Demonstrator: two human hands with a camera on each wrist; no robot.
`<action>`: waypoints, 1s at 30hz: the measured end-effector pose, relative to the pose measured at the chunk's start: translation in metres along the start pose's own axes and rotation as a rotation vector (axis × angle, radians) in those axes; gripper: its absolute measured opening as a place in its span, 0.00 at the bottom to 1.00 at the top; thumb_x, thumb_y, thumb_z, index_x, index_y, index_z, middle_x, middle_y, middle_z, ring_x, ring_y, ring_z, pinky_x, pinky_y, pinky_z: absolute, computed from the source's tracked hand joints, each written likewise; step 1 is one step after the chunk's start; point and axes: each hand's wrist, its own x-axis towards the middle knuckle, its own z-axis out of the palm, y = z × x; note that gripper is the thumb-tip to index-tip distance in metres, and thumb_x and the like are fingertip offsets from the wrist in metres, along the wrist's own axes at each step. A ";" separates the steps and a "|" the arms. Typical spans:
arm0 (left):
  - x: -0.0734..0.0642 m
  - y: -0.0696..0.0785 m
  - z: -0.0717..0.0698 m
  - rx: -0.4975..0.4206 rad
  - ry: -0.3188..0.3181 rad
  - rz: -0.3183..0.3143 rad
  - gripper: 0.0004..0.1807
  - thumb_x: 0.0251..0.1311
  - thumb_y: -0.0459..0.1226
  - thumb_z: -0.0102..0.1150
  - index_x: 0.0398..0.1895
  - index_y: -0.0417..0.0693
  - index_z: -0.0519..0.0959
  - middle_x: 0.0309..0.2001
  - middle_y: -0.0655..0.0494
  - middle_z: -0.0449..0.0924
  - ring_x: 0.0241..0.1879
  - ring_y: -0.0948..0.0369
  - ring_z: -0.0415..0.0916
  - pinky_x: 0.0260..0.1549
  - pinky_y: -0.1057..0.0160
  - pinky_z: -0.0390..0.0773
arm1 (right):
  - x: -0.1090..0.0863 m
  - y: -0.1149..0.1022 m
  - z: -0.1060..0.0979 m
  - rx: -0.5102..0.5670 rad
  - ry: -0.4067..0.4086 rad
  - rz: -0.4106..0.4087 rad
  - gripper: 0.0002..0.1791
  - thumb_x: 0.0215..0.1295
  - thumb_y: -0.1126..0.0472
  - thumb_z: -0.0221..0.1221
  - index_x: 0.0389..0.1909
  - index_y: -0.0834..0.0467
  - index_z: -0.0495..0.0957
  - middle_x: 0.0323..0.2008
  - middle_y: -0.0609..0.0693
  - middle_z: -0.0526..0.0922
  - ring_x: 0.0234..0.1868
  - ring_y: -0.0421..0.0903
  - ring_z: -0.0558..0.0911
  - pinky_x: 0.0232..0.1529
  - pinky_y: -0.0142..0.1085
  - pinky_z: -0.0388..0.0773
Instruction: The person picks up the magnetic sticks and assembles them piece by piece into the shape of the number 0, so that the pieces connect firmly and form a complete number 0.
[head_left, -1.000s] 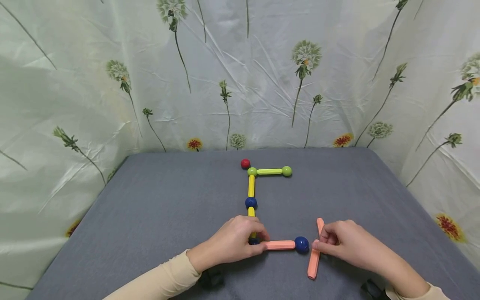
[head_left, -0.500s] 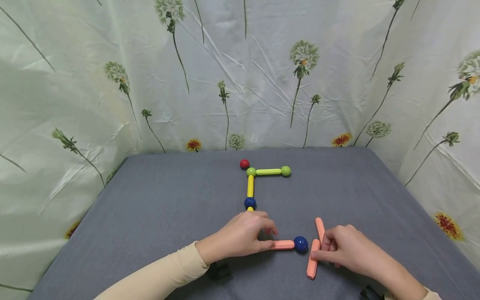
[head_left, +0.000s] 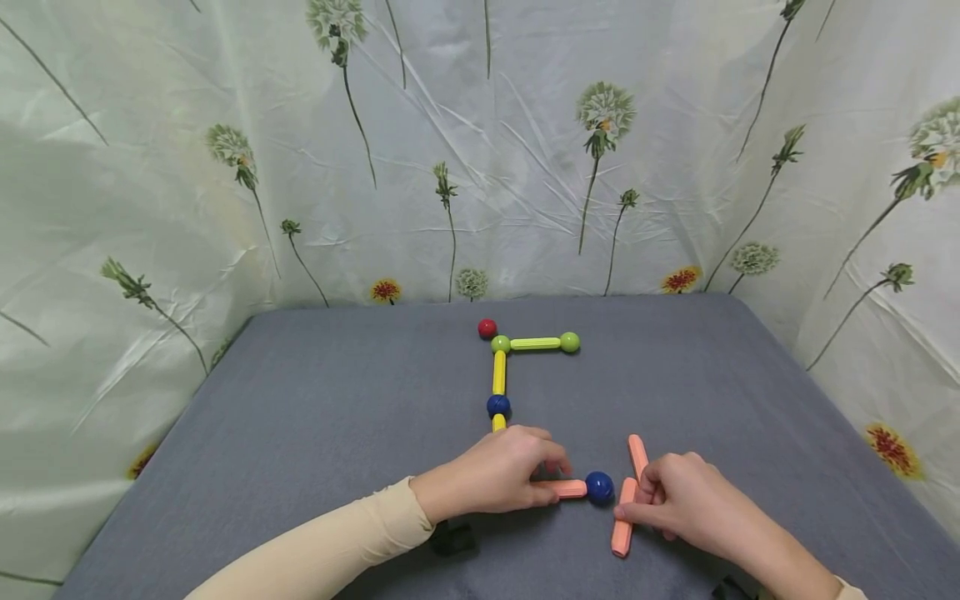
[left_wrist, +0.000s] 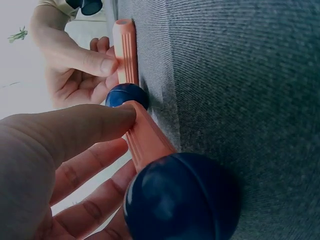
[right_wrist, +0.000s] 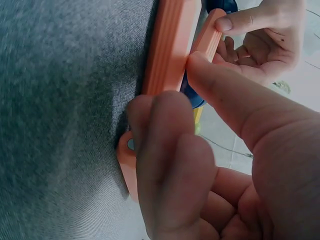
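In the head view my left hand (head_left: pixel 502 471) pinches a coral magnetic rod (head_left: pixel 570 489) between thumb and fingers. A blue ball (head_left: pixel 599 488) sits at that rod's right end; a second blue ball (left_wrist: pixel 180 200), large in the left wrist view, is at its other end. Just right of the first ball, my right hand (head_left: pixel 682 500) pinches another coral rod (head_left: pixel 623 533), which lies lengthwise towards me. Behind it, a third coral rod (head_left: pixel 637 454) is partly covered by the fingers; its metal end (right_wrist: pixel 131 144) shows in the right wrist view.
Behind my left hand runs a chain: a yellow rod (head_left: pixel 499 372), a blue ball (head_left: pixel 498 406) and another yellow rod, partly hidden. A green rod (head_left: pixel 536 343) between two green balls turns right at the far end, with a red ball (head_left: pixel 487 328) beside it.
My left hand has slid right along the coral rod, away from the corner. The right hand has shifted slightly, and the near rod's far end now shows apart from the rod behind it.
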 end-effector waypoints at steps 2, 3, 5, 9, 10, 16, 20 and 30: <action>0.001 0.000 0.000 -0.004 -0.010 0.000 0.12 0.66 0.41 0.76 0.51 0.59 0.89 0.39 0.67 0.83 0.35 0.74 0.74 0.33 0.77 0.74 | 0.000 0.001 -0.001 0.007 -0.010 -0.001 0.24 0.57 0.39 0.77 0.18 0.47 0.77 0.11 0.39 0.73 0.15 0.38 0.75 0.19 0.30 0.64; 0.001 0.000 0.001 -0.005 -0.013 0.000 0.12 0.65 0.41 0.76 0.51 0.59 0.89 0.39 0.67 0.83 0.34 0.74 0.74 0.33 0.77 0.74 | 0.001 0.002 -0.002 0.012 -0.019 0.004 0.23 0.58 0.40 0.77 0.18 0.47 0.77 0.11 0.39 0.74 0.15 0.38 0.75 0.19 0.30 0.64; 0.002 0.000 0.001 -0.013 -0.022 -0.001 0.12 0.66 0.41 0.76 0.51 0.59 0.89 0.38 0.68 0.82 0.34 0.73 0.73 0.33 0.77 0.73 | 0.003 0.003 -0.005 0.026 -0.044 0.023 0.22 0.59 0.42 0.77 0.19 0.48 0.78 0.11 0.40 0.75 0.15 0.39 0.75 0.19 0.30 0.63; 0.003 0.001 0.001 -0.023 -0.034 -0.001 0.12 0.66 0.40 0.76 0.51 0.58 0.89 0.38 0.68 0.82 0.34 0.73 0.73 0.33 0.77 0.73 | 0.004 0.005 -0.010 0.048 -0.085 0.055 0.20 0.61 0.44 0.77 0.20 0.49 0.80 0.12 0.43 0.76 0.16 0.40 0.75 0.19 0.30 0.63; 0.003 0.001 0.002 -0.027 -0.037 -0.002 0.12 0.66 0.40 0.75 0.51 0.58 0.89 0.38 0.68 0.83 0.34 0.73 0.73 0.33 0.77 0.73 | 0.004 0.005 -0.011 0.054 -0.093 0.064 0.20 0.61 0.45 0.77 0.20 0.50 0.80 0.12 0.43 0.77 0.17 0.40 0.76 0.19 0.30 0.63; 0.002 0.001 0.002 -0.025 -0.036 -0.005 0.12 0.66 0.39 0.75 0.51 0.58 0.89 0.39 0.68 0.84 0.34 0.73 0.73 0.33 0.77 0.73 | 0.005 0.006 -0.013 0.071 -0.112 0.079 0.19 0.61 0.47 0.77 0.20 0.51 0.81 0.12 0.44 0.78 0.17 0.41 0.79 0.19 0.31 0.66; 0.001 0.000 0.003 -0.015 -0.026 0.002 0.12 0.66 0.40 0.75 0.51 0.58 0.89 0.38 0.69 0.83 0.33 0.74 0.72 0.31 0.77 0.72 | 0.005 0.005 -0.013 0.067 -0.107 0.097 0.18 0.62 0.49 0.77 0.20 0.52 0.81 0.12 0.44 0.78 0.17 0.41 0.79 0.19 0.30 0.66; 0.001 -0.001 0.004 -0.015 -0.026 0.006 0.12 0.67 0.40 0.74 0.51 0.60 0.89 0.37 0.70 0.83 0.33 0.74 0.71 0.30 0.76 0.72 | 0.009 -0.002 -0.006 -0.001 0.003 0.194 0.16 0.60 0.57 0.77 0.19 0.52 0.80 0.12 0.45 0.77 0.14 0.39 0.75 0.18 0.31 0.67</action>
